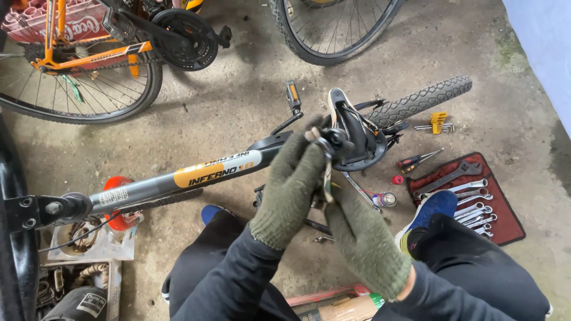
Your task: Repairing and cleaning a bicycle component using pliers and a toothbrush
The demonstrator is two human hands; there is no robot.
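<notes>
Both my hands wear green knitted gloves. My left hand (290,181) reaches up to the clamp under a black saddle (357,139) and its fingers are closed around the clamp area. The saddle is seen from its underside, at the end of a grey and black bicycle frame (178,181) with an orange label. My right hand (364,241) sits just below and touches the left, closed on a thin metal tool (328,178) that rises between the two hands. What kind of tool it is cannot be told.
A red tool roll (505,223) with several spanners lies at the right, beside screwdrivers (419,159), a yellow hex key set (439,122) and a small spray can (385,199). An orange bicycle (89,53) and a wheel (333,35) stand behind. Boxes of parts (89,244) sit lower left.
</notes>
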